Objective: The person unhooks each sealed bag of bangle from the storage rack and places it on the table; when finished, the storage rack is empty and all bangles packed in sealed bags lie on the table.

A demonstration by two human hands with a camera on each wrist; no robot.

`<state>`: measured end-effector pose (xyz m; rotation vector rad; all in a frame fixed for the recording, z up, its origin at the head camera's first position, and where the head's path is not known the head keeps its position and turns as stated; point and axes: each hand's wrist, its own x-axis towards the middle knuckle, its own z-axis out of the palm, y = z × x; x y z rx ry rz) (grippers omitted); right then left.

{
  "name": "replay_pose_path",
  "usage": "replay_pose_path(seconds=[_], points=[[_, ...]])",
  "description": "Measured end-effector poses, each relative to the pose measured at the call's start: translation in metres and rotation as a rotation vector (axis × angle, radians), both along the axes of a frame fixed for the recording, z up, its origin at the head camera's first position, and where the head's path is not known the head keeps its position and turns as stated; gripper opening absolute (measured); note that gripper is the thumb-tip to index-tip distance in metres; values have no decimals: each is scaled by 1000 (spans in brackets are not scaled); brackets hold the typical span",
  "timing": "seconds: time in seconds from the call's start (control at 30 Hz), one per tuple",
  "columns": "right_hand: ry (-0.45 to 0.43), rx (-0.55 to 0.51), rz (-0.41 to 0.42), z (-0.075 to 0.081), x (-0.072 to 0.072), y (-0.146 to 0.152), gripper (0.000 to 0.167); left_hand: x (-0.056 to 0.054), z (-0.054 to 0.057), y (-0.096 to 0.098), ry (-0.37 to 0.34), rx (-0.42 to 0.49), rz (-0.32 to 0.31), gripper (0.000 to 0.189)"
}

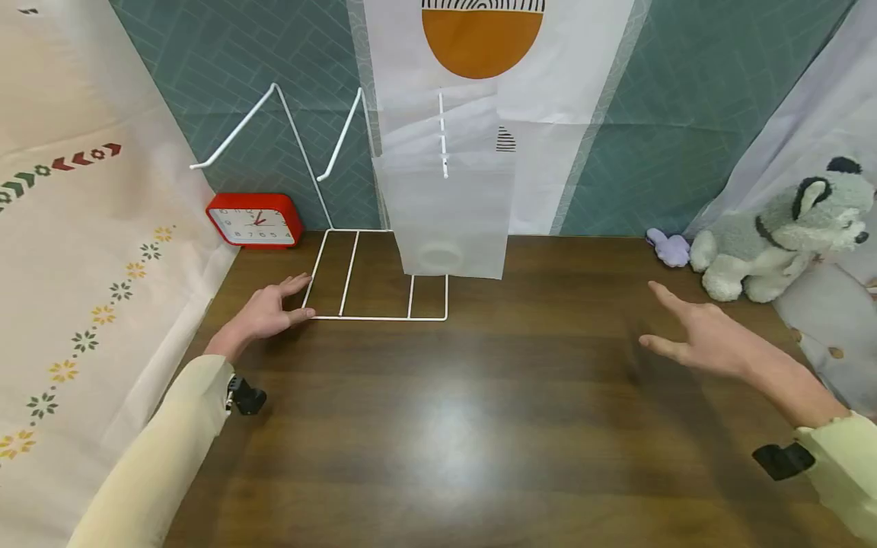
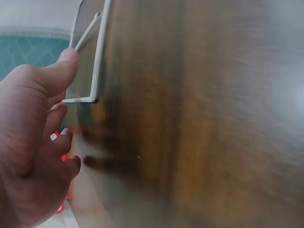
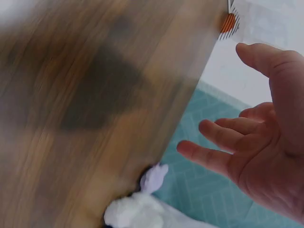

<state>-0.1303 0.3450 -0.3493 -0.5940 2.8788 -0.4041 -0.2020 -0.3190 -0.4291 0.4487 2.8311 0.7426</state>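
Note:
A white wire rack (image 1: 377,318) stands toward the back left, its flat base on the wooden table (image 1: 534,426) and two bent arms rising behind. My left hand (image 1: 263,310) is at the base's front left corner, thumb and fingers spread along the wire and gripping nothing. In the left wrist view the thumb (image 2: 64,71) overlaps the rack's wire (image 2: 96,71). A translucent plastic sheet or bag (image 1: 448,217) hangs at the rack's right side, hiding part of it. My right hand (image 1: 706,339) hovers above the table's right side with fingers extended, holding nothing.
Behind the left hand a red clock (image 1: 253,221) stands against the patterned backdrop cloth. At the back right sit a grey and white plush dog (image 1: 788,228) and a small purple toy (image 1: 669,248). Pale cloth hangs along both sides.

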Motion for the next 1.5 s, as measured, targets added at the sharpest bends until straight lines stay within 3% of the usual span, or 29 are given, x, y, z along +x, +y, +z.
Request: replay_pose_path(seconds=[0.2,0.43,0.6,0.8,1.0,1.2,1.37,1.5], points=[[16,-34,39,-3,-4,-19,89,-17,-3,-7,-52,13,-18,87],[17,-69,65,-4,-14,-37,87,-20,-8,-10,-94,12,-57,93],[74,-121,129,0,-24,-51,82,-22,-5,-4,-128,-8,-100,92],[242,-288,188,21,-39,-70,70,-24,-4,-1,-112,-114,-126,90],[349,-526,174,51,-49,-105,48,-26,-3,3,-107,-161,-122,89],[301,-817,164,75,-66,-150,40,-24,-1,4,-111,-163,-112,89],[210,-1014,131,86,-80,-168,39,-25,-2,6,-130,-166,-102,90],[115,-1072,130,90,-91,-176,45,-23,-1,6,-142,-157,-88,91]])
